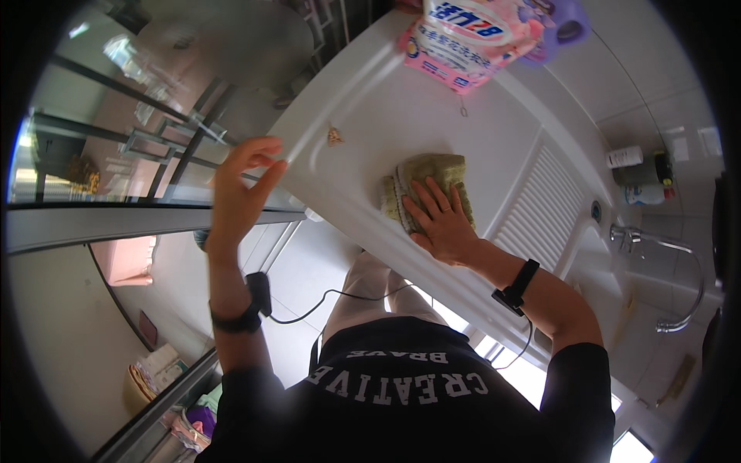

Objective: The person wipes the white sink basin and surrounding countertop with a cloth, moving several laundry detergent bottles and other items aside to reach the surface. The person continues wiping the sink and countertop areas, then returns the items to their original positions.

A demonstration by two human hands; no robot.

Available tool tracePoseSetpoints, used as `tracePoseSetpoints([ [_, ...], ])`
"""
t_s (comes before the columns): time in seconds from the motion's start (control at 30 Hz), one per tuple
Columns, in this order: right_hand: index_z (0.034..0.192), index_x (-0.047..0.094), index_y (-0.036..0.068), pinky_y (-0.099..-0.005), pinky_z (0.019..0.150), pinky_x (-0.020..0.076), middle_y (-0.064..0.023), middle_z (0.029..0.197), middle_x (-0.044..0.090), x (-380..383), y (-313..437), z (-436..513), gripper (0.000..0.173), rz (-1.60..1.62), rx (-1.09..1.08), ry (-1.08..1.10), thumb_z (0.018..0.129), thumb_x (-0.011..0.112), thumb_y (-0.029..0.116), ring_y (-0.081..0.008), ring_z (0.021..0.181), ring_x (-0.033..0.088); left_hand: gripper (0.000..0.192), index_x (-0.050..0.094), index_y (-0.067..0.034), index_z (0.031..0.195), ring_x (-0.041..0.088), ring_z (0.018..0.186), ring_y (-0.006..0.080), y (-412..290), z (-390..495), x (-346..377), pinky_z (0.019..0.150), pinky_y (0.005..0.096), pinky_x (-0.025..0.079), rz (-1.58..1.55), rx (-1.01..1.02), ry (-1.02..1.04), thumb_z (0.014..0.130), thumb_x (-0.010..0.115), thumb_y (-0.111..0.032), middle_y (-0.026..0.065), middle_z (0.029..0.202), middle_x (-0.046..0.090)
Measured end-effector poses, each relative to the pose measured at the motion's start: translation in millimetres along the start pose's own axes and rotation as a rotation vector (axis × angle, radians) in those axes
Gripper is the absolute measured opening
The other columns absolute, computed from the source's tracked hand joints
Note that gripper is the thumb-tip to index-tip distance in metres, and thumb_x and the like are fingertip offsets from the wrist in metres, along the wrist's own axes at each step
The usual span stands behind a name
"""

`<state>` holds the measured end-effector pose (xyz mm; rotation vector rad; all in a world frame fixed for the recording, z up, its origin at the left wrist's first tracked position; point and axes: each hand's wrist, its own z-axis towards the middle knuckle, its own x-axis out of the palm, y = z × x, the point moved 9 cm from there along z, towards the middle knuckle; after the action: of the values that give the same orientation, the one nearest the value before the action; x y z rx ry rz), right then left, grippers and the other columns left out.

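My right hand (446,226) lies flat on a folded olive-green cloth (431,166), its fingers spread and a ring on one of them. The cloth rests on the white counter (370,121) of a laundry sink, near the front edge. My left hand (243,188) is raised in the air left of the counter, fingers bent and thumb apart, with nothing visible in it. Close to the counter's left rim sits a small brownish clump (334,136), too small to identify. Both wrists carry black straps with devices and cables.
A pink laundry detergent bag (463,49) and a purple bottle (564,29) stand at the far end. A ribbed washboard (541,202), sink basin (593,266) and chrome faucet (689,252) are on the right. Several bottles (639,171) stand along the wall. A metal-framed glass partition (110,226) flanks my left arm.
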<state>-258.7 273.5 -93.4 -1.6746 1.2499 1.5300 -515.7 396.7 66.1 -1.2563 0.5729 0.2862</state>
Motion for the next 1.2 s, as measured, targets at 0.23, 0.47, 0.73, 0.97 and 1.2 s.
tracePoseSetpoints([
  [0.23, 0.138, 0.041, 0.021, -0.0603, 0.11, 0.0164, -0.014, 0.144, 0.032, -24, 15, 55, 0.061, 0.063, -0.022, -0.084, 0.086, 0.056, 0.048, -0.0366, 0.137, 0.022, 0.039, 0.061, -0.012, 0.114, 0.054, 0.105, 0.0271, 39, 46, 104, 0.088, 0.0397, 0.044, 0.527, 0.31, 0.144, 0.077, 0.064, -0.001, 0.0087, 0.11, 0.06],
  [0.47, 0.138, 0.042, 0.022, -0.0647, 0.108, 0.0136, -0.0131, 0.147, 0.028, -26, 13, 19, 0.06, 0.05, -0.04, -0.108, 0.086, 0.055, 0.049, -0.0327, 0.14, 0.019, 0.015, 0.063, -0.011, 0.095, 0.054, 0.098, 0.0237, 59, 65, 143, 0.083, 0.0407, 0.038, 0.908, 0.343, 0.4, 0.08, 0.064, -0.011, 0.0054, 0.096, 0.058],
  [0.73, 0.15, 0.017, 0.014, -0.0664, 0.108, 0.0095, -0.0122, 0.153, 0.02, -46, -56, 166, 0.076, 0.024, 0.263, -0.321, 0.09, 0.047, 0.049, -0.0321, 0.143, 0.014, 0.01, 0.058, -0.009, 0.084, 0.057, 0.086, 0.0242, 68, 60, 117, 0.081, 0.0412, 0.036, 0.78, 0.235, 0.284, 0.08, 0.067, -0.011, 0.0069, 0.082, 0.058],
  [0.97, 0.15, 0.018, 0.014, -0.062, 0.111, 0.0078, -0.0116, 0.152, 0.023, -35, -5, 175, 0.068, 0.059, 0.157, -0.226, 0.093, 0.044, 0.04, -0.0323, 0.142, 0.014, 0.014, 0.054, -0.005, 0.09, 0.061, 0.078, 0.0248, 72, 26, 18, 0.072, 0.0372, 0.043, 0.253, 0.052, -0.136, 0.081, 0.066, -0.005, 0.008, 0.083, 0.061],
  [1.2, 0.142, 0.035, 0.018, -0.0562, 0.112, 0.016, -0.0099, 0.145, 0.034, -32, 73, 144, 0.057, 0.107, -0.144, -0.248, 0.089, 0.053, 0.029, -0.0284, 0.138, 0.027, 0.011, 0.053, -0.002, 0.092, 0.059, 0.076, 0.0171, 62, -5, -7, 0.078, 0.0292, 0.047, 0.086, -0.076, -0.263, 0.085, 0.062, -0.001, 0.0068, 0.083, 0.061],
])
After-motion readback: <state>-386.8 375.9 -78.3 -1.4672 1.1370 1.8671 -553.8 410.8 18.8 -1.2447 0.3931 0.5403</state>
